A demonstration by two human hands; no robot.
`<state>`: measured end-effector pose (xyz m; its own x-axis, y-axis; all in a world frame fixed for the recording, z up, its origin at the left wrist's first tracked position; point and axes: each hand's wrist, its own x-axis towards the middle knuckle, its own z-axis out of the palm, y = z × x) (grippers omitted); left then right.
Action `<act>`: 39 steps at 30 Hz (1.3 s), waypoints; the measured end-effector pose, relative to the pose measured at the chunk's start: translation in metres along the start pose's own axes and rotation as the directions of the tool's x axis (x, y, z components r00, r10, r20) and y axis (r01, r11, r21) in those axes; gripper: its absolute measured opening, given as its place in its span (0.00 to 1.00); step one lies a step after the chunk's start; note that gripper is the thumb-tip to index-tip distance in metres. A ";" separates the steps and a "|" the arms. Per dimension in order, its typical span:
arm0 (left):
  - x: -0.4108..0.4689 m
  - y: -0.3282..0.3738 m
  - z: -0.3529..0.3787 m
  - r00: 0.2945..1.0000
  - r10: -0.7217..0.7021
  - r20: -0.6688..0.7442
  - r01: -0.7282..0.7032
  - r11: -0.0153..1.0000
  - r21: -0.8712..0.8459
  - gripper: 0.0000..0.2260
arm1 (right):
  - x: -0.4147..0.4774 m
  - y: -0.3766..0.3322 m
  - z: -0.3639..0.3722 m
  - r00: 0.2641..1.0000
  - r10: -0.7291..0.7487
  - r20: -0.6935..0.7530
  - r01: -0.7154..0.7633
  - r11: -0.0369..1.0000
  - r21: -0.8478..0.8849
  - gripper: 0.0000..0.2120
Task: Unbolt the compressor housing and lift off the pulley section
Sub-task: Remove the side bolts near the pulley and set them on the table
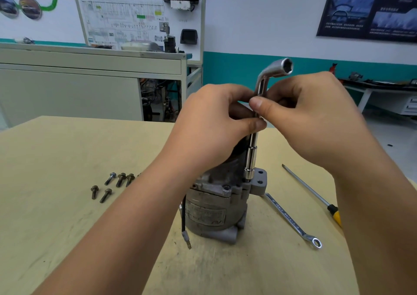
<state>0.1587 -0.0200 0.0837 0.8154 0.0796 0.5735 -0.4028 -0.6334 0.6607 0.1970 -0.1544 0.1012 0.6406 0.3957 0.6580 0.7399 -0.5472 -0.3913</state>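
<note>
The wrench (251, 157) is bright chrome silver above and below the grip. Under the grip, the compressor (216, 188) is dull grey with dark grimy patches. Its label (206, 214) is a faded grey-beige with worn dark print. Down and left of the grip hangs a black wire (183, 213), ending in a pale sleeve and a brassy tip. Farther left of the grip, the bolts (106, 195) are brownish bronze, one with a bluish-silver head. The table (67, 238) is pale yellow-tan, flecked with dark scuffs. Down and right of the grip, the spanner (290, 218) is silver, and the screwdriver (334, 212) has a silver shaft and a black-and-yellow handle. Behind the grip, the wall (259, 24) is white over a teal band.
</note>
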 end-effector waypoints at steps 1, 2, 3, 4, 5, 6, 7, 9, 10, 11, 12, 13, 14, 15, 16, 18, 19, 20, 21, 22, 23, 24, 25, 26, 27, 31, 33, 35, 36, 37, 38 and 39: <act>0.000 0.000 0.000 1.000 -0.006 0.005 0.006 1.000 -0.006 0.10 | 0.000 0.001 0.000 1.000 -0.003 0.008 0.003 1.000 -0.008 0.10; 0.000 0.000 0.000 1.000 -0.010 0.011 0.010 1.000 -0.010 0.11 | 0.000 0.001 0.000 1.000 -0.004 0.012 0.004 1.000 -0.011 0.10; 0.000 0.000 0.000 1.000 -0.011 0.015 0.011 1.000 -0.010 0.12 | 0.000 0.001 -0.001 1.000 -0.005 0.014 0.005 1.000 -0.007 0.10; 0.000 0.000 0.000 1.000 -0.008 0.016 0.008 1.000 -0.007 0.12 | 0.000 0.001 -0.001 1.000 -0.007 0.014 0.007 1.000 0.001 0.10; 0.000 0.000 0.000 1.000 -0.004 0.015 0.004 1.000 -0.004 0.12 | -0.001 0.001 -0.001 1.000 -0.007 0.013 0.007 1.000 0.009 0.10; 0.000 0.000 0.000 1.000 0.000 0.010 0.000 1.000 -0.001 0.12 | -0.001 0.000 0.000 1.000 -0.005 0.011 0.005 1.000 0.015 0.10; 0.000 0.000 0.000 1.000 0.003 0.004 -0.003 1.000 -0.001 0.12 | -0.001 0.000 0.000 1.000 -0.001 0.006 0.001 1.000 0.021 0.11; 0.000 -0.001 0.001 1.000 0.006 -0.010 -0.006 1.000 -0.004 0.12 | -0.001 -0.001 0.001 1.000 0.006 -0.010 -0.006 0.999 0.046 0.10; 0.000 -0.001 0.002 1.000 0.007 -0.017 -0.007 1.000 -0.009 0.11 | -0.001 -0.001 0.001 1.000 0.011 -0.022 -0.009 0.998 0.061 0.11; 0.000 -0.001 0.003 1.000 0.007 -0.027 -0.008 1.000 -0.014 0.11 | -0.001 -0.001 0.001 0.999 0.017 -0.033 -0.015 0.997 0.070 0.11; 0.000 -0.001 0.003 0.999 0.007 -0.039 -0.008 1.000 -0.016 0.12 | 0.000 -0.001 0.001 0.999 0.024 -0.044 -0.020 0.997 0.073 0.12; 0.000 -0.001 0.003 0.999 0.007 -0.051 -0.007 1.000 -0.015 0.13 | -0.001 -0.001 0.002 0.998 0.029 -0.055 -0.025 0.997 0.072 0.12; 0.000 -0.001 0.003 0.998 0.008 -0.058 -0.009 1.000 -0.012 0.12 | -0.001 -0.002 0.002 0.997 0.033 -0.066 -0.028 0.997 0.067 0.12; 0.000 -0.002 0.003 0.998 0.009 -0.061 -0.010 1.000 -0.010 0.12 | -0.002 -0.002 0.003 0.996 0.034 -0.079 -0.029 0.998 0.062 0.12; 0.000 -0.002 0.004 0.998 0.012 -0.062 -0.012 1.000 -0.007 0.11 | -0.002 -0.003 0.003 0.995 0.034 -0.094 -0.029 0.998 0.059 0.12; -0.001 -0.002 0.004 0.998 0.019 -0.064 -0.019 1.000 0.003 0.10 | -0.003 -0.004 0.004 0.992 0.037 -0.124 -0.030 0.998 0.060 0.12; -0.001 -0.002 0.004 0.998 0.023 -0.066 -0.022 1.000 0.010 0.10 | -0.002 -0.004 0.004 0.990 0.042 -0.134 -0.033 0.997 0.064 0.12; -0.001 -0.001 0.004 0.997 0.026 -0.067 -0.025 1.000 0.016 0.09 | -0.002 -0.004 0.004 0.990 0.045 -0.136 -0.036 0.997 0.069 0.13; -0.001 -0.001 0.004 0.998 0.027 -0.065 -0.026 0.999 0.019 0.09 | -0.002 -0.004 0.004 0.991 0.046 -0.128 -0.037 0.997 0.072 0.13; -0.001 -0.001 0.004 0.998 0.027 -0.059 -0.026 0.999 0.019 0.08 | -0.002 -0.004 0.004 0.993 0.044 -0.114 -0.036 0.997 0.073 0.13; -0.001 -0.001 0.004 0.998 0.028 -0.048 -0.027 0.999 0.016 0.08 | -0.002 -0.003 0.004 0.994 0.040 -0.097 -0.033 0.997 0.070 0.13; -0.001 -0.001 0.004 0.999 0.028 -0.033 -0.028 1.000 0.010 0.07 | -0.001 -0.003 0.004 0.996 0.034 -0.082 -0.029 0.998 0.064 0.13; -0.001 -0.001 0.004 1.000 0.026 -0.015 -0.026 1.000 0.003 0.07 | -0.001 -0.002 0.004 0.997 0.027 -0.069 -0.023 0.998 0.056 0.13; -0.001 -0.001 0.003 1.000 0.021 0.002 -0.021 1.000 -0.003 0.08 | -0.001 -0.002 0.004 0.998 0.019 -0.058 -0.016 0.999 0.048 0.13; 0.000 -0.001 0.003 1.000 0.015 0.016 -0.015 1.000 -0.006 0.09 | -0.001 -0.001 0.004 0.999 0.012 -0.048 -0.010 0.999 0.042 0.13; 0.000 -0.001 0.003 1.000 0.011 0.027 -0.011 1.000 0.000 0.12 | -0.001 0.000 0.004 1.000 0.008 -0.012 -0.008 0.999 0.049 0.13; 0.000 -0.001 0.003 1.000 0.015 0.011 -0.016 1.000 0.006 0.13 | 0.000 0.001 0.004 1.000 0.007 0.008 -0.007 0.999 0.053 0.14; -0.001 -0.001 0.004 1.000 0.019 -0.011 -0.019 1.000 -0.006 0.12 | -0.001 0.001 0.003 1.000 0.006 0.030 -0.008 0.999 0.045 0.14; -0.001 -0.001 0.004 1.000 0.018 -0.024 -0.018 1.000 -0.013 0.12 | -0.001 0.001 0.003 0.999 0.007 0.034 -0.008 0.999 0.043 0.15; -0.001 -0.001 0.004 0.999 0.015 -0.037 -0.015 1.000 -0.018 0.12 | -0.002 0.000 0.003 1.000 0.005 0.031 -0.007 0.999 0.045 0.15; -0.001 -0.001 0.004 0.999 0.010 -0.049 -0.011 1.000 -0.022 0.12 | -0.002 0.000 0.003 1.000 0.005 0.023 -0.006 0.999 0.048 0.15; -0.001 -0.002 0.004 0.998 0.005 -0.061 -0.007 1.000 -0.024 0.12 | -0.002 -0.001 0.002 1.000 0.008 0.009 -0.009 0.999 0.054 0.15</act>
<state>0.1601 -0.0226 0.0797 0.7861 0.1233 0.6057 -0.4182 -0.6155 0.6680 0.1954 -0.1530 0.0988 0.6484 0.3978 0.6491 0.7444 -0.5100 -0.4311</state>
